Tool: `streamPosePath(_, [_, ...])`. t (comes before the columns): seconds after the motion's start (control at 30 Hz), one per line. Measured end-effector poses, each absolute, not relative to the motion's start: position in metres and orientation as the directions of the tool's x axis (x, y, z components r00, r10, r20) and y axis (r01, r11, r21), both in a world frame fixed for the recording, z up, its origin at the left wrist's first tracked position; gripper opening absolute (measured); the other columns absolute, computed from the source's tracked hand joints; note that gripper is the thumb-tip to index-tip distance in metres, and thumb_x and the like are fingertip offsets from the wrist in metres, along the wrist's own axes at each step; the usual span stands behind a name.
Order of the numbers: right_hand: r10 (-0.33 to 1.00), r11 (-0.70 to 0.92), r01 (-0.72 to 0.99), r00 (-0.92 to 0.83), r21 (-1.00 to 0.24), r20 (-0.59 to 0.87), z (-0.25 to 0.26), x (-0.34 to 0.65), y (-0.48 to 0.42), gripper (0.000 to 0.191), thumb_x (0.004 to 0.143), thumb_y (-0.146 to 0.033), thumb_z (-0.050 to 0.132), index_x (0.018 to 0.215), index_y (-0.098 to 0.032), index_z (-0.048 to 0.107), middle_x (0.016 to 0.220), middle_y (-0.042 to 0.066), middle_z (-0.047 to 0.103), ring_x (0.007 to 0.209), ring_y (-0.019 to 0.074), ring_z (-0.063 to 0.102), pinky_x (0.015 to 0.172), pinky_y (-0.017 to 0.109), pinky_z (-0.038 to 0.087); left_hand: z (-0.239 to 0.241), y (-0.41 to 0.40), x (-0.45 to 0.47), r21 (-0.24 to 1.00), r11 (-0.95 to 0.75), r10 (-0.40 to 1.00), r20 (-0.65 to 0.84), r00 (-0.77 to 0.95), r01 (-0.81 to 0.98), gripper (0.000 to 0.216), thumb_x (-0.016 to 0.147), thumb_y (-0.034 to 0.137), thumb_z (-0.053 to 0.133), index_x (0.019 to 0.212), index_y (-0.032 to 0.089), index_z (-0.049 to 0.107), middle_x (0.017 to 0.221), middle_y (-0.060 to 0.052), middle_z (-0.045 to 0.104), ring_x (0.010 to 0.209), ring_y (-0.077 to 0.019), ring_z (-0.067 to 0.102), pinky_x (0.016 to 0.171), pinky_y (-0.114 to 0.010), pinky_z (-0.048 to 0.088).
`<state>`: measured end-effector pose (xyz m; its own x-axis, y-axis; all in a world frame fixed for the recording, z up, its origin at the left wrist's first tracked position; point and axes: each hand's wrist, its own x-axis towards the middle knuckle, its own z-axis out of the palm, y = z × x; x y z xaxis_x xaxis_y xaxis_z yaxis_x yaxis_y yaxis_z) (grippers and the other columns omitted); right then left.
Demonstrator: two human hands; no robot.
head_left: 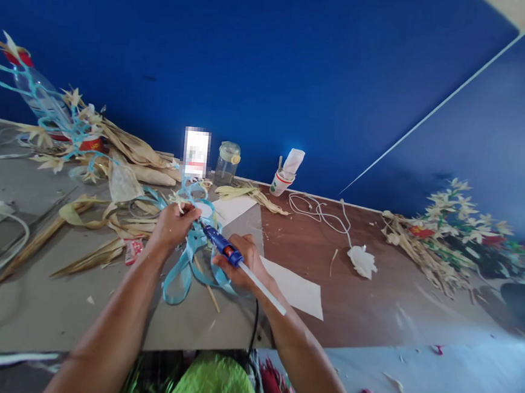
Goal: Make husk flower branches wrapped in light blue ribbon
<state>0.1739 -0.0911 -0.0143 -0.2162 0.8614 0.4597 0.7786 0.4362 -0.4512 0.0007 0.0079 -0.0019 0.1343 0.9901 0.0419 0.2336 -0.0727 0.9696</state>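
My right hand (pixel 244 262) is closed around a blue glue gun (pixel 222 245) with a white glue stick (pixel 262 288) sticking out of its back. The gun's nozzle points up and left toward my left hand (pixel 173 224). That hand is closed, pinching a small dried-husk flower (pixel 181 202) together with light blue ribbon (pixel 185 263). Loops of the ribbon hang down between both hands over the grey table (pixel 54 307). A thin wooden stick (pixel 205 283) lies under the ribbon.
Dried husk strips (pixel 92 219) and a plastic bottle (pixel 47 104) wrapped in blue ribbon lie at the left. A glass jar (pixel 227 162), a paper cup (pixel 282 180), a white cord (pixel 320 213), white paper sheets (pixel 296 290) and a bunch of husk flowers (pixel 446 229) sit further back and right.
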Motion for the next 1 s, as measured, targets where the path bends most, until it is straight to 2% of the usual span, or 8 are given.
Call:
streamPosePath(0.17, [0.856,0.424,0.785,-0.183,-0.452,0.484,-0.014,0.178,-0.093,0.036,0.082,-0.050,0.049,0.063,-0.020,0.041,0.060,-0.002,0.046,0.054,0.0117,0.044,0.067,0.028,0.035,-0.002,0.009,0.000,0.969,-0.083,0.989,0.051,0.140,0.232,0.021,0.065,0.035,0.057,0.058,0.017,0.050,0.044,0.006,0.041,0.043,-0.0088,0.036,0.043,-0.022,0.027])
streamPosePath(0.3, [0.893,0.236,0.862,-0.010,-0.448,0.450,-0.009,0.191,-0.091,0.024,0.081,-0.041,0.052,0.072,-0.019,0.047,0.071,0.002,0.054,0.064,0.0148,0.052,0.069,0.028,0.035,-0.007,0.010,0.002,0.981,-0.050,0.989,0.022,0.147,0.186,0.022,0.065,0.036,0.059,0.059,0.017,0.051,0.044,0.006,0.042,0.040,-0.0082,0.036,0.041,-0.022,0.025])
streamPosePath(0.4, [0.940,0.018,0.905,0.130,-0.425,0.316,-0.007,0.203,-0.084,0.022,0.080,-0.040,0.051,0.082,-0.017,0.052,0.084,0.007,0.059,0.079,0.0195,0.056,0.072,0.030,0.036,-0.007,0.008,0.003,0.987,-0.040,0.985,0.013,0.169,0.155,0.021,0.065,0.034,0.060,0.060,0.017,0.051,0.043,0.006,0.042,0.039,-0.0075,0.035,0.040,-0.021,0.024])
streamPosePath(0.57, [0.944,-0.296,0.921,0.322,-0.254,0.070,-0.018,0.219,-0.067,0.038,0.078,-0.044,0.054,0.102,-0.015,0.054,0.105,0.014,0.060,0.099,0.0265,0.054,0.086,0.040,0.034,-0.001,0.003,0.005,0.997,-0.031,0.970,0.014,0.244,0.067,0.021,0.066,0.032,0.062,0.059,0.017,0.048,0.045,0.006,0.039,0.039,-0.0056,0.032,0.039,-0.020,0.022])
streamPosePath(0.73, [0.928,-0.373,0.909,0.366,-0.186,-0.076,-0.022,0.231,-0.063,0.047,0.075,-0.048,0.058,0.106,-0.014,0.057,0.113,0.017,0.057,0.106,0.0296,0.053,0.090,0.044,0.032,0.001,0.000,0.004,1.000,-0.020,0.959,0.023,0.284,-0.014,0.022,0.066,0.032,0.064,0.062,0.016,0.049,0.049,0.005,0.043,0.041,-0.0055,0.034,0.039,-0.020,0.024])
streamPosePath(0.83, [0.939,-0.337,0.894,0.341,-0.296,-0.039,-0.012,0.234,-0.068,0.036,0.077,-0.040,0.058,0.103,-0.016,0.061,0.113,0.015,0.057,0.106,0.0287,0.053,0.091,0.046,0.033,0.002,0.000,0.004,1.000,-0.009,0.948,0.012,0.317,-0.011,0.023,0.066,0.032,0.064,0.060,0.016,0.048,0.048,0.005,0.042,0.040,-0.0052,0.033,0.039,-0.020,0.023])
streamPosePath(0.9, [0.937,-0.247,0.838,0.334,-0.486,0.099,-0.001,0.229,-0.069,0.030,0.081,-0.033,0.052,0.105,-0.018,0.062,0.115,0.013,0.057,0.105,0.0248,0.054,0.092,0.042,0.035,0.003,0.000,0.005,1.000,-0.010,0.941,0.006,0.338,0.012,0.023,0.065,0.032,0.064,0.059,0.017,0.048,0.046,0.006,0.039,0.039,-0.0051,0.032,0.039,-0.020,0.022])
streamPosePath(1.0, [0.964,0.106,0.562,0.143,-0.820,0.223,0.009,0.207,-0.063,0.027,0.083,-0.029,0.046,0.098,-0.019,0.066,0.107,0.008,0.064,0.103,0.0193,0.056,0.090,0.032,0.039,0.003,0.000,0.006,0.998,-0.017,0.930,-0.004,0.366,0.053,0.023,0.067,0.032,0.063,0.058,0.017,0.047,0.043,0.007,0.036,0.038,-0.0053,0.031,0.039,-0.020,0.022])
